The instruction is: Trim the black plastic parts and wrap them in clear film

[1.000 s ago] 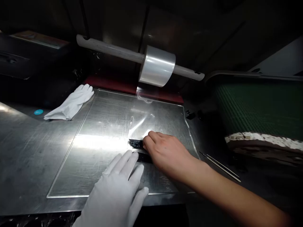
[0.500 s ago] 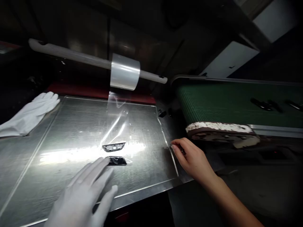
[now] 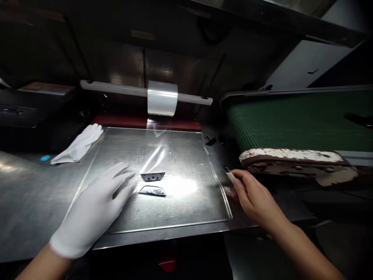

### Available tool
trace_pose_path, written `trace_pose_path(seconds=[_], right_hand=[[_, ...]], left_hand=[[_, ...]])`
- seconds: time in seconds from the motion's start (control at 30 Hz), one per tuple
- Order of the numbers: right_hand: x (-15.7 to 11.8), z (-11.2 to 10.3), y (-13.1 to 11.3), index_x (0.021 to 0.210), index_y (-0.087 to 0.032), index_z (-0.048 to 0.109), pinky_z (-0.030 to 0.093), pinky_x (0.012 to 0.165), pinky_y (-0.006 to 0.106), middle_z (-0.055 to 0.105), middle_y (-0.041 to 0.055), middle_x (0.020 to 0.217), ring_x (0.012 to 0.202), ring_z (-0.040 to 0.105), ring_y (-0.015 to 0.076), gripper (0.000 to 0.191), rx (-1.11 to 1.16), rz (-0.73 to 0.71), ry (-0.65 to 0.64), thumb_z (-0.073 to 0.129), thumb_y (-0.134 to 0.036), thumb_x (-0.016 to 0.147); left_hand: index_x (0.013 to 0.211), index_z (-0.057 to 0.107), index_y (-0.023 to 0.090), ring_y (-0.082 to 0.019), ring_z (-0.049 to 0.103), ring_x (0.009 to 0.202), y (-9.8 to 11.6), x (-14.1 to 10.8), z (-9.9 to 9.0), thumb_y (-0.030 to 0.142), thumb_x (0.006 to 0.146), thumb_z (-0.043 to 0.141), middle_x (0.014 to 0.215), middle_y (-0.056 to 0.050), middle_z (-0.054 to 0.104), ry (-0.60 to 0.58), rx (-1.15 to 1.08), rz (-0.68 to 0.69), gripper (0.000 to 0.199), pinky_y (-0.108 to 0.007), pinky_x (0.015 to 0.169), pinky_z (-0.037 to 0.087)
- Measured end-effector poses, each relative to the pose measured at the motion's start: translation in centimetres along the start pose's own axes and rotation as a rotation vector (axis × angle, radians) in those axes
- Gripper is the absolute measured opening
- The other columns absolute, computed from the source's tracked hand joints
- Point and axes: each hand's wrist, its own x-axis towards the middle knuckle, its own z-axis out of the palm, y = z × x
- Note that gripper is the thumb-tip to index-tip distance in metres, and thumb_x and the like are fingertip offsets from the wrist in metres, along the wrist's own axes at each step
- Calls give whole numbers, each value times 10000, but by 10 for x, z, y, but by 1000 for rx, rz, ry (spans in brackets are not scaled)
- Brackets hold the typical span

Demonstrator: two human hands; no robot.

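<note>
My left hand [image 3: 99, 202], in a white glove, is spread over the metal worktop with nothing in it. Just right of its fingertips lie a dark trapezoid part with small holes [image 3: 152, 177] and, nearer to me, a glossy trapezoid piece [image 3: 152, 190]. Bare and closed, my right hand [image 3: 253, 194] pinches a small light-coloured blade-like tool [image 3: 230, 175] beyond the panel's right edge. Clear film [image 3: 157, 144] runs down from a roll [image 3: 162, 99] to the holed part.
The roll hangs on a white bar [image 3: 116, 88]. A loose white glove [image 3: 80, 144] lies at the back left. On the right stands a green conveyor belt [image 3: 291, 124] with a worn end, bearing a dark item. Small black pieces [image 3: 210, 141] lie beside the panel.
The view has shifted. My left hand has drawn off the glossy piece to its left. The light tool now shows in my right hand's fingers.
</note>
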Motion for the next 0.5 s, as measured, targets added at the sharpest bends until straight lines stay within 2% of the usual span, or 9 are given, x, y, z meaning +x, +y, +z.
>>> trace_pose_path(seconds=[0.1, 0.17, 0.27, 0.37, 0.5], right_hand=[[35, 6, -55, 1378, -235, 557, 574, 890, 402, 736, 85, 1143, 1015, 712, 241, 313, 119, -208, -219, 411, -326, 1116], [55, 16, -94, 1412, -207, 571, 548, 952, 428, 714, 102, 1219, 1114, 669, 262, 348, 94, -377, -325, 439, -235, 1091], [75, 33, -138, 1440, -198, 589, 524, 809, 371, 715, 86, 1124, 992, 658, 253, 418, -69, -528, -397, 495, -133, 1038], [82, 46, -158, 1446, -256, 605, 416, 649, 318, 705, 44, 1057, 858, 640, 213, 424, -187, -607, -436, 538, -151, 1041], [85, 55, -163, 1443, -272, 611, 338, 606, 318, 688, 31, 1069, 831, 612, 195, 437, -229, -668, -443, 597, -153, 1022]], left_hand=[[1118, 735, 291, -273, 619, 1269, 1, 16, 3, 364, 1055, 521, 1310, -45, 682, -82, 7, 46, 235, -453, 1087, 528], [1093, 736, 271, -270, 610, 1266, 0, 20, 8, 342, 1051, 535, 1310, -60, 666, -110, 21, 54, 218, -462, 1086, 526], [1165, 728, 256, -310, 555, 1357, -5, 17, 18, 392, 1031, 578, 1421, -93, 623, -90, 64, 56, 243, -524, 1141, 486], [1202, 726, 256, -328, 542, 1385, -11, 13, 24, 433, 1041, 551, 1459, -109, 615, -71, 84, 39, 297, -555, 1162, 466], [1176, 734, 260, -322, 551, 1379, -14, 14, 24, 386, 1041, 551, 1447, -104, 629, -86, 80, 38, 260, -547, 1166, 465]])
